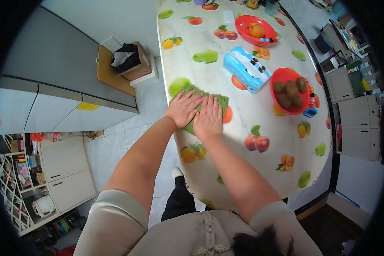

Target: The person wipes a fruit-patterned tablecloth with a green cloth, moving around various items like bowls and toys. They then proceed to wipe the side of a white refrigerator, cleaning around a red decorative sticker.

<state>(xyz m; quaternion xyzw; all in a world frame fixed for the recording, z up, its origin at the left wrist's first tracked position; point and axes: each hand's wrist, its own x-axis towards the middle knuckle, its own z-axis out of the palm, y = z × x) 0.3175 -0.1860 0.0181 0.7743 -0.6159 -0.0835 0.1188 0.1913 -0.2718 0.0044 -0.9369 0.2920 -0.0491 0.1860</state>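
A green ribbed cloth [223,101] lies spread on the table [225,160], near its left edge. My left hand [183,110] rests palm down on the cloth's left part, its fingers slightly spread and pointing up and to the right. Close beside it, my right hand [208,118] presses flat on the middle of the cloth, fingers pointing away from me. The two hands touch or nearly touch at the thumbs. Neither hand is closed around the cloth, and part of it is hidden under them.
A blue tissue pack [243,68] lies beyond the cloth. To the right stands a red bowl [296,110] of brown kiwi-like fruit, a small blue device [310,112] beside it. Farther back, a red plate [243,24] holds an orange-coloured fruit. A cardboard box [137,68] stands left of the table.
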